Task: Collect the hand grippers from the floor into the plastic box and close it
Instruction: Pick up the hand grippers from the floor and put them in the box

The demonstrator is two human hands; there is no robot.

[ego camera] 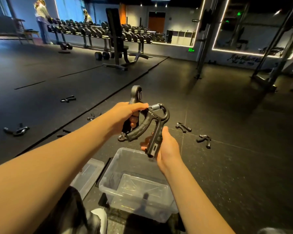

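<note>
Both hands are raised just above the open plastic box [135, 206], each grasping a black hand gripper. The left hand [125, 115] has its fingers curled round the handles of an upright gripper [135, 92], whose looped top and spring stand clear above the knuckles. The right hand [167, 149] clasps the straight handle of a second gripper [155, 132] (the one with a small counter window near its lower end). That gripper's curved handle sweeps down and left under the left hand. The two grippers sit close together, and whether they touch cannot be told.

The box stands on the dark floor [227, 149] directly beneath the right hand. Its clear lid [90, 173] lies flat just beside it on the left.

More grippers lie scattered on the floor: two well out to the left [68, 98] [17, 130] and two near each other to the right [183, 127] [204, 139]. Another [92, 116] is partly hidden behind the left forearm. A dark shape [145, 196] shows through the box's wall, too blurred to identify. The lower handles of the upright gripper are mostly covered by the left palm.
</note>
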